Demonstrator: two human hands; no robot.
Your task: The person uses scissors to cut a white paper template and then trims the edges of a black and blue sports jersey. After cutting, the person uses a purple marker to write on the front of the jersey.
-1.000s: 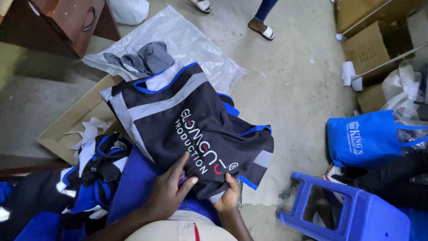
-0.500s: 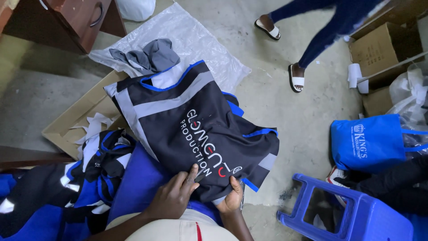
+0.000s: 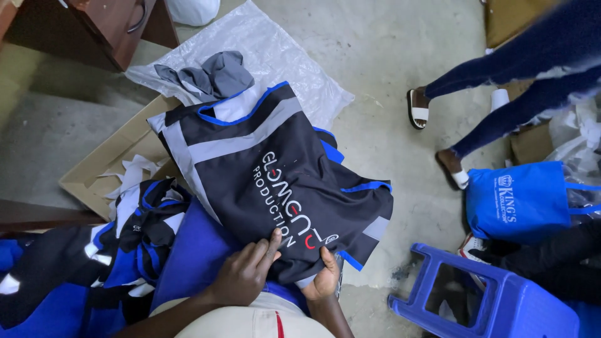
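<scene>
Black garment (image 3: pixel 263 169) under both hands, left (image 3: pixel 244 275), right (image 3: pixel 325 278).

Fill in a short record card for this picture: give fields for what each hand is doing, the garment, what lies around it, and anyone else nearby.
Left hand: rests flat on the near end of the black garment, fingers spread.
Right hand: grips the garment's near edge.
Garment: black, with grey bands, blue piping and printed lettering, laid out folded.
Beneath it: blue fabric.
Left of it: cardboard box and a heap of similar garments.
Beyond it: clear plastic sheet on the concrete floor.
Right: blue bag, blue plastic stool.
Others: a person's legs in sandals.
</scene>
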